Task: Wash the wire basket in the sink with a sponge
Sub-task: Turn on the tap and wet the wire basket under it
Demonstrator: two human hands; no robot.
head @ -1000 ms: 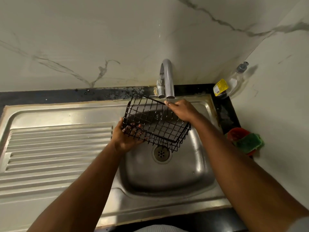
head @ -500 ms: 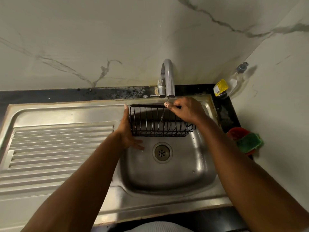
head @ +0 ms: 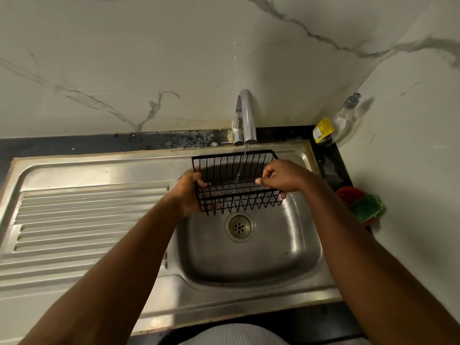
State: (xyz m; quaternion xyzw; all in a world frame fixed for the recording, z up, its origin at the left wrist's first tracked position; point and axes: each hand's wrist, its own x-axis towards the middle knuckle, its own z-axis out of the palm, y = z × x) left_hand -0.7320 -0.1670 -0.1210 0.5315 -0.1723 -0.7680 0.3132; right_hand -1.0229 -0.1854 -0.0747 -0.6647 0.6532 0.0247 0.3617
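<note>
Forearms come in from the bottom edge, over the front rim of the sink (head: 249, 292). Drain (head: 239, 227) lies just below the work.

Wire basket (head: 239, 195) is held above the basin, open side up, clear of the steel. Left hand (head: 189, 192) has its fingers curled round the left end wall. Right hand (head: 281, 176) is closed over the right end, thumb and fingers pinching the wires. Thin water stream (head: 241, 165) from the tap (head: 247, 115) lands mid-floor of the basket.

Judgement: this is the wetting step. It would go best by tilting and sliding the basket so every wall passes under the narrow stream, gripping by the ends only. One hand must then free itself for the sponge (head: 368, 207), well apart on the right counter.

Hard to read: the basket's underside and the left fingertips behind the wires; whether the wires are dirty; what the red thing (head: 348, 194) under the sponge is; the label of the soap bottle (head: 346, 115) in the far corner.
</note>
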